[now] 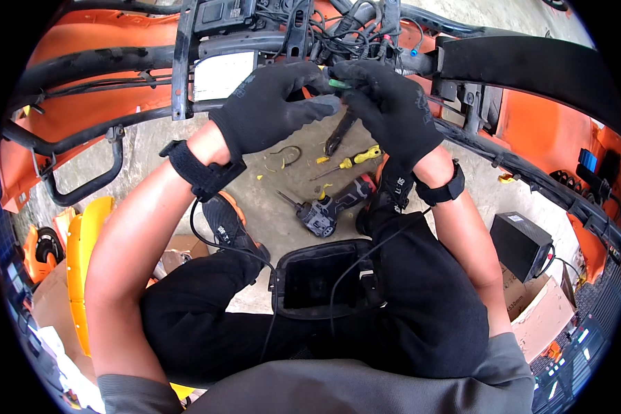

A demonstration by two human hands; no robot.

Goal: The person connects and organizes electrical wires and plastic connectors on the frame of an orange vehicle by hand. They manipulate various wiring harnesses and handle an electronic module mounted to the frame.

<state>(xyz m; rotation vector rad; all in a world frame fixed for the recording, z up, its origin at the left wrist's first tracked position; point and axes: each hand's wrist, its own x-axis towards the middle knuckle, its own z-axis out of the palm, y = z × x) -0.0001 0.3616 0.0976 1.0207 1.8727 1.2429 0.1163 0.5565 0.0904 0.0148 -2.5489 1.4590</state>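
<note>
My hands, both in black gloves, meet over the far part of the floor, in front of an orange vehicle frame with black tubes. My right hand [392, 103] is closed, its fingertips pinching a small green piece [337, 83] whose kind I cannot make out. Reaching toward it from the other side, my left hand [272, 107] has its thumb stretched out and apart from the fingers. Its fingertips come close to the right hand's. Just beyond lies a tangle of black cables [352, 31] with several connectors, partly covered by the hands.
Between my feet lie a cordless power driver [322, 215] and a yellow-handled screwdriver [359, 158]. A black open bin [328, 279] stands between my knees. Black tubes [117, 63] cross the front. On the right, a black box [521, 243] sits by a cardboard box [541, 314]; a yellow panel [84, 265] stands left.
</note>
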